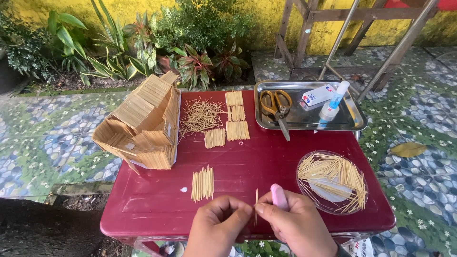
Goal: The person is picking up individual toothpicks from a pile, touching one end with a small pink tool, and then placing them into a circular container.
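Both hands meet at the near edge of the red bench [143,200]. The left hand [216,226] and right hand [297,223] pinch one upright toothpick [256,205] between fingertips; the right also curls closed around a pink cutter [279,196]. The toothpick looks light, thin and stiff but easily snapped, best held near mid-length. A glued row [202,183] lies just ahead, a dish [333,182] of loose sticks to the right.

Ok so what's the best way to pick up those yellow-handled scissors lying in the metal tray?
Probably by the handle loops. The scissors lie flat in the metal tray, loops toward the far rim, shut blades poking out over the near rim. Come from above at the far end; the glue bottle crowds the right side.
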